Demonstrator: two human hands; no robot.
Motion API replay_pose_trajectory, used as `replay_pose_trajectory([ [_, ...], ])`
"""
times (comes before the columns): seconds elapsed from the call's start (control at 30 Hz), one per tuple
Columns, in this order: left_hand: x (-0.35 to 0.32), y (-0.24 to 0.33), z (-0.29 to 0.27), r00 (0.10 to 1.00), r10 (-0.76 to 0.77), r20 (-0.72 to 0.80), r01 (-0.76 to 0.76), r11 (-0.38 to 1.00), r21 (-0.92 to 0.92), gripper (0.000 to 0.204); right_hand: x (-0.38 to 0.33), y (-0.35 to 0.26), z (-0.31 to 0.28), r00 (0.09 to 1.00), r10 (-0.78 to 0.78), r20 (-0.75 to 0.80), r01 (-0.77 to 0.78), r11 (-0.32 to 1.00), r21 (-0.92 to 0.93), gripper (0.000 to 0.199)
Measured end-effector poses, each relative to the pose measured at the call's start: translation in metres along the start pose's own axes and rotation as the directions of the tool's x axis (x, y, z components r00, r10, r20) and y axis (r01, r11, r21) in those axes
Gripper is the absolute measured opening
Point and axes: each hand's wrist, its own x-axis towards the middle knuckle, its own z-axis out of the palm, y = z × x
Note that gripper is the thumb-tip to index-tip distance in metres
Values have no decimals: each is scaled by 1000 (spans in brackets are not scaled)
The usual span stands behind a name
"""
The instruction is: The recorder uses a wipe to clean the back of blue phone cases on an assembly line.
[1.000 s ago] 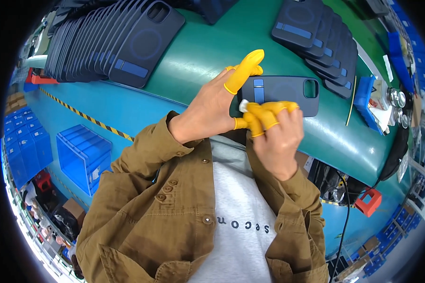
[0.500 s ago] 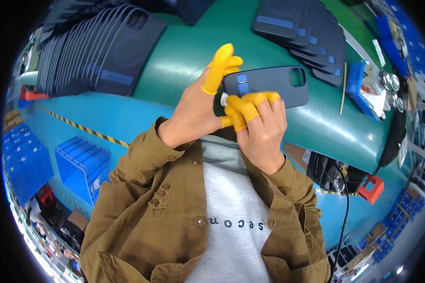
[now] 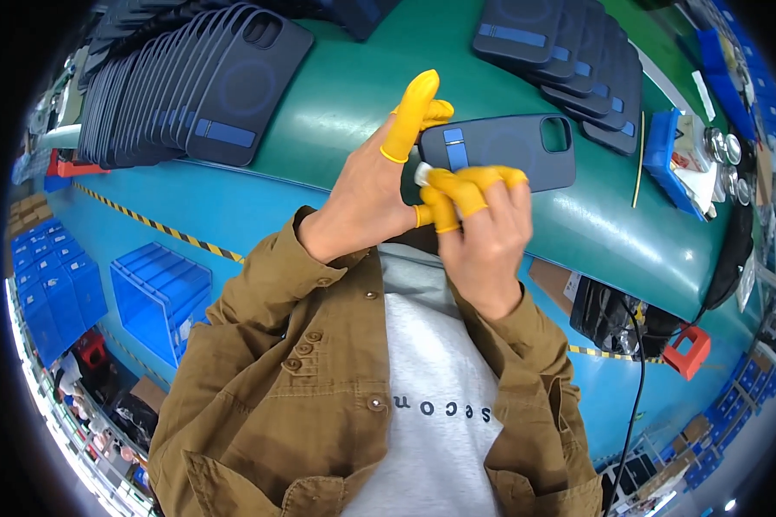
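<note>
A dark blue phone case (image 3: 510,146) lies sideways in front of me, its camera opening to the right and a brighter blue strip (image 3: 456,147) near its left end. My left hand (image 3: 379,177) is at that left end, forefinger stretched away from me and thumb spread wide; the finger tips reach the case's far left corner. My right hand (image 3: 483,215) is closed over the near edge, pinching a small white wad (image 3: 422,174), whose material I cannot make out. Yellow finger cots cover fingertips on both hands.
A long row of upright phone cases (image 3: 233,90) stands at the far left of the green table (image 3: 353,77). More cases (image 3: 569,65) overlap at the far right. Beside them lie a thin stick (image 3: 638,164) and a blue tray (image 3: 661,159). A blue crate (image 3: 159,293) is on the floor.
The whole view has shifted slightly, so everything sits a little further right. My right hand's white wad has moved slightly up along the case's left end. My left hand keeps its pose.
</note>
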Motion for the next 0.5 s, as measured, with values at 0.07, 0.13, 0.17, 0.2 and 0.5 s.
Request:
replay_pose_trajectory([
  [0.07,-2,5,-1,998,-55,17,56,998,-21,125,7,-4,0,997,-3,75,6,999,-33,24],
  [0.13,-1,8,-4,994,-105,31,106,994,-40,124,-2,15,-11,999,21,47,-17,995,-99,23],
  [0.17,0,9,-6,996,-72,42,73,997,-25,124,-6,27,-21,999,40,22,-36,987,-155,23],
  [0.2,1,10,-7,998,-39,53,39,999,-6,124,-3,41,-33,997,70,-37,-76,975,-207,21],
  [0.5,11,12,-12,994,-5,105,-7,993,114,121,4,75,-58,789,528,-315,-560,828,-15,18],
])
